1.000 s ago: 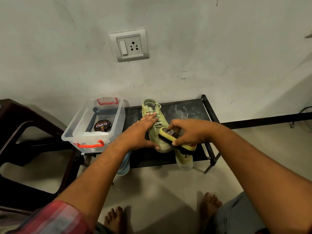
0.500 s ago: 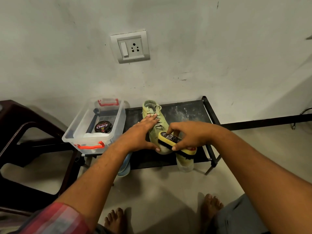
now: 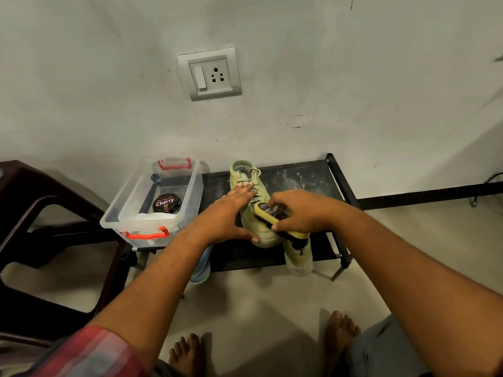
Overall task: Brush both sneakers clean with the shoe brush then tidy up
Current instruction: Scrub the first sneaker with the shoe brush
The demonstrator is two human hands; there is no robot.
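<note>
A sneaker (image 3: 246, 183) on the rack (image 3: 307, 180), bin (image 3: 128, 210) left; second sneaker (image 3: 299, 259) perhaps below.

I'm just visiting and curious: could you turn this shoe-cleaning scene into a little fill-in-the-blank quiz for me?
1. The right hand grips a yellow shoe ____ against the sneaker that the left hand steadies.
2. The polish tin reads ____.
3. The clear box holding it has ____ handles.
Missing words: brush; Cherry; red.
</note>
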